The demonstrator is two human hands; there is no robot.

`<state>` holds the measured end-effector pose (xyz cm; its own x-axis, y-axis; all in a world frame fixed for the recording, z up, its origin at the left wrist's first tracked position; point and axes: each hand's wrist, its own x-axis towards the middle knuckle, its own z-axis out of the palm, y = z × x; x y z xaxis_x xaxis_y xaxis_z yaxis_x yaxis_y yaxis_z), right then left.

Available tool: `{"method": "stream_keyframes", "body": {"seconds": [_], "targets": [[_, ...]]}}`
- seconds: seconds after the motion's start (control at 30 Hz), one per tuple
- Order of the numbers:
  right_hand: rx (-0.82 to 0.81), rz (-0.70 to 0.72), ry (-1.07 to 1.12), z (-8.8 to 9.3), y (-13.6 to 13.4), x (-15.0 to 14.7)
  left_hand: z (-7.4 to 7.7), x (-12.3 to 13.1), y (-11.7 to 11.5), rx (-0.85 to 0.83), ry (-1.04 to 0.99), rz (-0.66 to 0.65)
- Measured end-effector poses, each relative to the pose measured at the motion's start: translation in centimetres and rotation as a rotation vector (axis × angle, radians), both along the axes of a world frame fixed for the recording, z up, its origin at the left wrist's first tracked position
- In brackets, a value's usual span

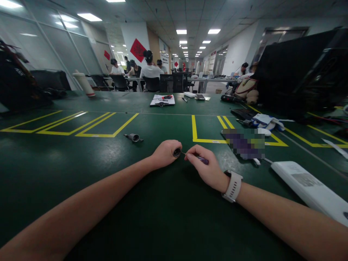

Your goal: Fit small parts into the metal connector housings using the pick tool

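Observation:
My left hand (pixel 165 154) is wrapped round a dark, hollow round part (pixel 176 152), its open end facing right. My right hand (pixel 205 166), with a pale-strapped watch (pixel 233 186) on the wrist, grips a small screwdriver (pixel 203 160) with a dark purple handle. The thin shaft points left, its tip at or near the mouth of the round part; whether it touches is too small to tell. Farther left on the green table (pixel 108 203) lies a grey metal fitting (pixel 133 137) with a hollow end, apart from both hands.
Yellow tape outlines mark the table. At right lie a white power strip-like block (pixel 307 188), a pixelated purple item (pixel 243 144) and white-blue gloves (pixel 268 122). Toward the back are a white pad with tools (pixel 162 100) and a pale bottle (pixel 84 84). Several people sit beyond.

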<state>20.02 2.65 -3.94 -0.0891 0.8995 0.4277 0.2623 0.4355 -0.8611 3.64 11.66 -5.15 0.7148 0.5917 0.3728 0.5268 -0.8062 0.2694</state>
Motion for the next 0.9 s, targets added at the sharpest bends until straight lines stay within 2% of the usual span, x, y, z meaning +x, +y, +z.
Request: {"method": "stream_keyframes", "body": {"seconds": [0.03, 0.17, 0.23, 0.4, 0.47, 0.63, 0.7, 0.83, 0.9], "targets": [[-0.025, 0.005, 0.024, 0.0, 0.0, 0.0, 0.0, 0.0, 0.0, 0.003, 0.005, -0.002], [-0.247, 0.060, 0.386, -0.4, 0.8, 0.0, 0.0, 0.0, 0.1, 0.014, 0.006, 0.000], [-0.313, 0.074, 0.487, -0.8, 1.5, 0.2, 0.0, 0.0, 0.1, 0.013, -0.006, 0.003], [-0.368, 0.099, 0.560, -1.2, 1.9, 0.4, 0.0, -0.1, 0.2, 0.008, -0.025, 0.011], [-0.319, 0.087, 0.536, -1.0, 1.5, 0.3, 0.0, -0.1, 0.1, 0.008, -0.015, 0.011], [-0.080, 0.007, 0.168, -0.4, 0.4, 0.0, 0.0, 0.0, 0.0, 0.023, 0.032, 0.023], [-0.132, 0.023, 0.225, -0.5, 0.5, 0.0, 0.0, 0.0, 0.0, 0.029, 0.050, 0.025], [-0.311, 0.067, 0.497, -0.9, 1.5, 0.3, -0.1, 0.0, 0.0, 0.031, 0.075, 0.013], [-0.346, 0.059, 0.539, -1.0, 2.0, 0.5, -0.1, 0.0, 0.1, 0.028, 0.083, 0.002]]}}
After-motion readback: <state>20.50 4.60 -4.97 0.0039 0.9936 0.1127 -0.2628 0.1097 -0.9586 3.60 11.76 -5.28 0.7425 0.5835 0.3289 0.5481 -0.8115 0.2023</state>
